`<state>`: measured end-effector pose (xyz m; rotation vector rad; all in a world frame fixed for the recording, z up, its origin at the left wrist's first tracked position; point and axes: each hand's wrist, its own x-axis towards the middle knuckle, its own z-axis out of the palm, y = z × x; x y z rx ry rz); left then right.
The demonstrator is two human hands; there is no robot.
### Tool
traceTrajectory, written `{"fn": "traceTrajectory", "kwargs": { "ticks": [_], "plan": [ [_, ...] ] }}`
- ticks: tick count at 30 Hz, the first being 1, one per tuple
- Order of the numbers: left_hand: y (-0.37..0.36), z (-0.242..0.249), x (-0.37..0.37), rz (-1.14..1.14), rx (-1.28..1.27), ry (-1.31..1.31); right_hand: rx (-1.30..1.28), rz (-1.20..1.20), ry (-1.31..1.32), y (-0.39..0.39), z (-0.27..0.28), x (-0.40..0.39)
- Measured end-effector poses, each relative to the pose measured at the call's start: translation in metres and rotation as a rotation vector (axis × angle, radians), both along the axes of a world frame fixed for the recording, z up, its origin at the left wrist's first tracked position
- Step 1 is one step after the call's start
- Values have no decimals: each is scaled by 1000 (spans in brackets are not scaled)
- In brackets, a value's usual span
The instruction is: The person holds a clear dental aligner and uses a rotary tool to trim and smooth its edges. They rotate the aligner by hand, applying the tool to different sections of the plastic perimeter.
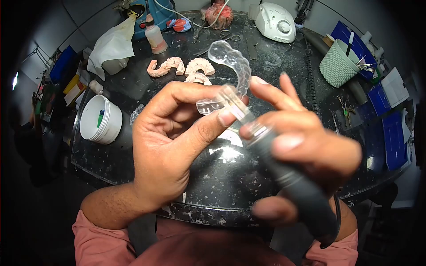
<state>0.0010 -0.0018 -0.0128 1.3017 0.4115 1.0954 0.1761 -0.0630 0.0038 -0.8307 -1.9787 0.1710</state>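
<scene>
A clear plastic dental aligner (244, 73) is pinched between the thumb and index finger of my left hand (162, 133), its arch curving up and away from me. Wrapped around a dark rotary handpiece (306, 195) is my right hand (310, 137), smeared by motion. The handpiece's pale, blurred front end overlaps the aligner close to my left fingertips. My right index fingertip is right beside the aligner's outer edge. Beyond my left hand lie pinkish dental models (199, 66), one partly hidden by the knuckles. Another clear aligner (136, 114) rests on the table, partly behind my left hand.
The black speckled table (208, 186) carries a white tub (102, 122) at left and a green basket (338, 66) at right. Toward the back are a bottle (155, 39), scissors (230, 36) and a white dial unit (275, 23). A white cloth (113, 44) drapes at back left.
</scene>
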Motion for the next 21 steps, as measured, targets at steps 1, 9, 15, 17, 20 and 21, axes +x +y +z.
{"fn": "traceTrajectory", "kwargs": {
  "ticks": [1,9,15,17,20,21],
  "plan": [
    [0,1,0,-20,-47,-29,16,-21,31,1,1,3],
    [-1,0,0,-239,-160,116,-471,-110,708,-2,3,-4],
    [-1,1,-1,-245,-237,58,-406,-129,618,2,-5,-6],
    [0,4,0,-213,-233,58,-396,-116,597,2,-4,-7],
    [0,2,-1,-243,-256,47,-419,-116,630,0,-2,-8],
    [0,2,-1,-243,-256,47,-419,-116,630,0,-2,-8]
  ]
}}
